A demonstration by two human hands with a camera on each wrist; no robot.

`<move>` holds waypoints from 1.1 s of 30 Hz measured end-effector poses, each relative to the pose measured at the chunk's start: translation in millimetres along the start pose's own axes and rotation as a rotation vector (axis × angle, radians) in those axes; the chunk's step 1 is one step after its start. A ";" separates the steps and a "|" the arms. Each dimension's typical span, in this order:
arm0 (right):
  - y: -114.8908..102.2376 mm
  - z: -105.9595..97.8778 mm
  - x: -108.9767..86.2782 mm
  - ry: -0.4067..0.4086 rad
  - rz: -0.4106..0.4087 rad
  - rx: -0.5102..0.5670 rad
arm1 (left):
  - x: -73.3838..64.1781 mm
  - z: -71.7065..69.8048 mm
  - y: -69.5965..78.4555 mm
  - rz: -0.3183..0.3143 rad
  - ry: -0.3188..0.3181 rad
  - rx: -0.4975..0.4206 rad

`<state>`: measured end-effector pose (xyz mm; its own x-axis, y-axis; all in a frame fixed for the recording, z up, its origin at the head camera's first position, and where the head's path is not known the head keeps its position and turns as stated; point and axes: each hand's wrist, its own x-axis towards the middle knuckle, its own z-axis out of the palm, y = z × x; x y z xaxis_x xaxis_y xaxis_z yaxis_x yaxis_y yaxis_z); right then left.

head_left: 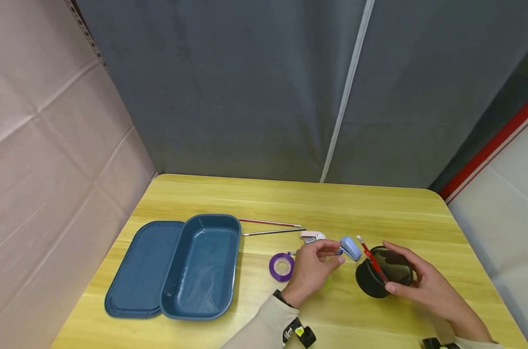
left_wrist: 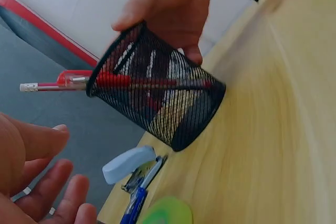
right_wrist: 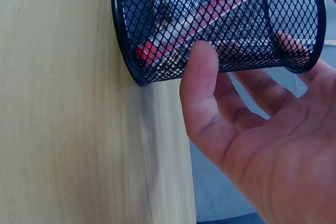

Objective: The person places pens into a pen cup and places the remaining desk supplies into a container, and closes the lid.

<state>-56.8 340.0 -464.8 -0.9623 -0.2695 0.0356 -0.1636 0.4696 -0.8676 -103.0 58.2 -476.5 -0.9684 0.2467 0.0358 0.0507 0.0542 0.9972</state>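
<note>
My right hand [head_left: 436, 288] grips a black mesh pen cup [head_left: 367, 282], thumb on one side and fingers on the other. In the left wrist view, a red pen [left_wrist: 68, 78] and a pencil with a white eraser [left_wrist: 44, 86] stick out of the cup. My left hand [head_left: 311, 271] hovers left of the cup, fingers loosely bent and holding nothing. Near its fingertips lies a light-blue stapler-like tool [head_left: 350, 248]. Beside that tool is a blue pen [left_wrist: 135, 205], partly covered by the left hand in the head view. A yellow-green rounded object [left_wrist: 169, 212] lies close by.
A purple tape roll [head_left: 281, 267] lies left of my left hand. Behind it are a pink-and-metal small tool [head_left: 312, 236], a red pencil [head_left: 268, 223] and a dark slim stick [head_left: 272, 232]. A blue box [head_left: 202, 271] stands farther left, beside its flat lid [head_left: 143, 271].
</note>
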 end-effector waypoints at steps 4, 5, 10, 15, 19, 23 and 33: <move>0.4 -0.4 -1.7 0.005 0.002 -0.002 | 1.2 0.6 -3.3 0.020 0.014 0.130; 0.2 -0.5 -2.0 0.005 0.003 -0.003 | 1.4 0.8 -3.9 0.022 0.018 0.150; -1.1 -0.1 -0.3 0.003 -0.008 0.000 | 1.9 0.0 -6.8 0.029 0.051 0.227; -1.8 0.6 1.1 -0.003 -0.029 0.016 | 3.5 -4.0 -10.0 0.014 0.063 0.240; -2.4 0.4 1.5 -0.011 -0.033 0.033 | 4.9 -8.2 -12.0 -0.022 0.065 0.232; -1.7 0.5 1.4 -0.013 -0.032 0.038 | 5.7 -10.6 -12.9 -0.045 0.068 0.240; -1.5 1.6 1.3 -0.006 -0.030 0.025 | 7.8 -15.5 -15.0 -0.067 0.062 0.317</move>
<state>-57.4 337.6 -464.3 -0.9557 -0.2883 0.0588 -0.1869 0.4404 -0.8781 -115.1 44.3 -490.3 -0.9846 0.1739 -0.0158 0.0504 0.3695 0.9279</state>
